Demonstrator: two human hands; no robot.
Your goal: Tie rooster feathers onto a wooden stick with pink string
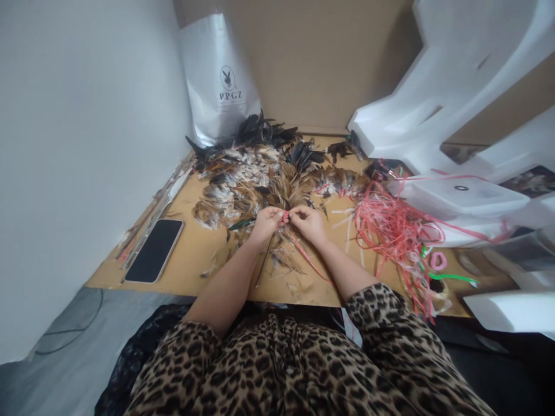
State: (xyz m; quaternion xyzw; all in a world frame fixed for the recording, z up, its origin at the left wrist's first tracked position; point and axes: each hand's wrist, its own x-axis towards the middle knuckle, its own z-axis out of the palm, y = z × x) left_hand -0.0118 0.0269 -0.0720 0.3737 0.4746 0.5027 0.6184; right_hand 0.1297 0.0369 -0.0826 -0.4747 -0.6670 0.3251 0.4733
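Observation:
In the middle of the table, a fan of brown feathers [287,184] points away from me. Its near end is wrapped in a red plastic strip [303,252], whose tail trails down toward my right forearm. My left hand [267,223] pinches the bound base of the feathers. Close beside it, my right hand [309,223] has thumb and finger pressed together at the red wrapping. A thin dark stick [265,261] slants down below my left hand; whether it joins the bundle is hidden by the fingers.
Heaps of loose feathers [236,179] cover the table [191,254] behind my hands. A phone [155,251] lies at left. At right are a tangle of red strips [385,222] and a white box [468,193]. A silver bag [221,75] stands at the back, near white foam [399,124].

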